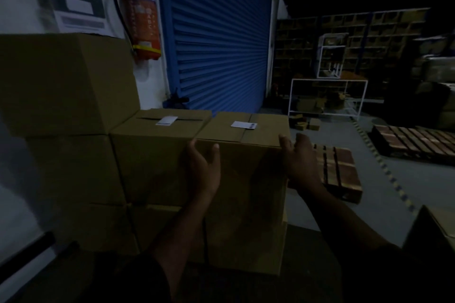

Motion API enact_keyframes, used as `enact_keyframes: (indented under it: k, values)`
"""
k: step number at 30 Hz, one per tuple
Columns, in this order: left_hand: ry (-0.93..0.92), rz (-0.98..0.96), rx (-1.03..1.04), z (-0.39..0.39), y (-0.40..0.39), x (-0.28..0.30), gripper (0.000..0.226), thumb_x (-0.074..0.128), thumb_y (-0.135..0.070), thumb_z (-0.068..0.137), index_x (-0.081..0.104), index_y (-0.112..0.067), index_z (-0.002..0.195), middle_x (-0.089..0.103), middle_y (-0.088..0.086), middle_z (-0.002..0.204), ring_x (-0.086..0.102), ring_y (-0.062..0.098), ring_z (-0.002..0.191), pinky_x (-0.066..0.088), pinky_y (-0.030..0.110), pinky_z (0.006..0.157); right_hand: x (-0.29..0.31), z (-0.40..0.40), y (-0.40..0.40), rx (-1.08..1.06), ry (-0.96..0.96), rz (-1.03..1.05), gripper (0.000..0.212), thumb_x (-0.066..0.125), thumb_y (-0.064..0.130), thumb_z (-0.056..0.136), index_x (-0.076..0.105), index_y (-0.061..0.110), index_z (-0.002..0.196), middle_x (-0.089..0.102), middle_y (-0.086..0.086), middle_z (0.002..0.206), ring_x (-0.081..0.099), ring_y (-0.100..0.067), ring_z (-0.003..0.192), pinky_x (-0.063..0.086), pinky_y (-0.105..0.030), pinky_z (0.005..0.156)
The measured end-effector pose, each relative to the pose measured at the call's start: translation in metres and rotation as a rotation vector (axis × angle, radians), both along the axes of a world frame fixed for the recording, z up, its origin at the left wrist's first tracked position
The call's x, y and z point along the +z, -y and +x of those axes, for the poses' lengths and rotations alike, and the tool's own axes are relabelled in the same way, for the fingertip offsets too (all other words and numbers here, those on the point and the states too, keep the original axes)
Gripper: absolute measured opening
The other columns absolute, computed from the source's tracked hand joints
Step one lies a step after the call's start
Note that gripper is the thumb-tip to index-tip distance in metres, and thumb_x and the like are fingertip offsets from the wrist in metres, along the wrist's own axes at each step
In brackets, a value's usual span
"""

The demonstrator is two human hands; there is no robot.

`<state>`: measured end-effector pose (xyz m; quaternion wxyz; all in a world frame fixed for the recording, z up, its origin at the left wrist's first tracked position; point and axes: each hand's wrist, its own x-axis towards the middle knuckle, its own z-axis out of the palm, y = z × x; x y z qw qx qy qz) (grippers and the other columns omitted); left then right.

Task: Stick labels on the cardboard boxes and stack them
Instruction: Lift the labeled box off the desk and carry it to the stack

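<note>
Both hands frame the front cardboard box (246, 179), the landmark here. The left hand (204, 167) lies against the box's left front edge near the top, fingers spread and relaxed, thumb raised just below the rim; it curls around nothing. The right hand (299, 157) sits at the box's upper right corner, fingers loosely extended past the corner and thumb against the front face, again open rather than clasping. Whether either palm presses firmly cannot be told in the dim light. The box is plain brown, its top flaps closed, with a small white label (243, 125) stuck flat on its top. It stands on another box beneath it. Touching its left side stands a second labelled box (152, 150) at the same height, with its own white label (167, 120) over the flap seam. Further left rises a taller stack of boxes (61, 96). To the right of the box lies a wooden pallet (339, 172) on the floor.
</note>
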<state>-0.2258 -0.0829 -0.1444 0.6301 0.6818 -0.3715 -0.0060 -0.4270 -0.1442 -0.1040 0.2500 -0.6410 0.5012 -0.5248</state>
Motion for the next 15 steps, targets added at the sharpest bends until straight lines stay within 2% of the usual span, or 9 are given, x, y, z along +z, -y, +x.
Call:
enact_keyframes:
  k: [2,4,8,11,12,14,15]
  values:
    - [-0.035,0.036,-0.017,0.014,0.009,-0.005,0.072,0.061,-0.052,0.101,0.033,-0.024,0.16,0.044,0.005,0.157,0.051,0.025,0.138,0.047,0.035,0.097,-0.005,0.012,0.007,-0.023,0.007,0.055,0.043,0.051,0.049,0.102,0.052,0.011,0.122,0.063,-0.011,0.112,0.06,-0.02,0.089,0.051,-0.038,0.075]
    - [-0.028,0.047,-0.053,0.019,0.014,-0.012,0.076,0.06,-0.053,0.101,0.028,-0.026,0.163,0.039,0.005,0.162,0.046,0.026,0.143,0.049,0.041,0.103,-0.013,0.017,0.011,-0.04,0.026,0.101,0.044,0.05,0.05,0.102,0.052,0.011,0.123,0.064,-0.006,0.106,0.062,-0.019,0.086,0.057,-0.046,0.078]
    - [-0.012,0.039,-0.094,0.018,0.02,-0.026,0.083,0.059,-0.058,0.099,0.02,-0.029,0.166,0.03,0.005,0.169,0.038,0.026,0.15,0.043,0.047,0.113,-0.018,0.024,0.011,-0.107,0.062,0.103,0.049,0.049,0.047,0.103,0.048,0.01,0.135,0.064,-0.01,0.118,0.064,-0.027,0.099,0.055,-0.047,0.086]
    - [-0.023,0.037,-0.042,0.019,0.019,-0.021,0.085,0.053,-0.069,0.095,0.028,-0.025,0.163,0.035,0.008,0.164,0.039,0.029,0.148,0.041,0.052,0.116,-0.019,0.028,0.01,-0.168,0.082,0.123,0.047,0.049,0.045,0.103,0.048,0.009,0.134,0.063,-0.011,0.119,0.062,-0.031,0.105,0.053,-0.048,0.089]
    - [-0.012,0.054,-0.022,0.018,0.017,-0.016,0.084,0.053,-0.07,0.096,0.032,-0.023,0.162,0.035,0.009,0.163,0.038,0.029,0.148,0.037,0.048,0.116,-0.019,0.028,0.008,-0.174,0.096,0.128,0.045,0.048,0.044,0.103,0.048,0.01,0.133,0.062,-0.008,0.114,0.061,-0.028,0.102,0.053,-0.045,0.086]
    - [-0.017,0.077,-0.01,0.017,0.01,-0.01,0.078,0.056,-0.066,0.097,0.037,-0.023,0.16,0.033,0.01,0.163,0.036,0.029,0.146,0.031,0.039,0.112,-0.02,0.026,0.002,-0.197,0.114,0.107,0.032,0.049,0.037,0.104,0.051,0.01,0.121,0.058,-0.002,0.095,0.057,-0.023,0.087,0.044,-0.034,0.069]
    - [-0.011,0.075,-0.009,0.015,0.007,-0.009,0.077,0.055,-0.069,0.096,0.039,-0.025,0.157,0.034,0.01,0.161,0.038,0.029,0.144,0.034,0.041,0.113,-0.019,0.023,-0.003,-0.222,0.11,0.079,0.024,0.05,0.033,0.104,0.052,0.011,0.112,0.056,0.0,0.087,0.055,-0.02,0.079,0.037,-0.031,0.061]
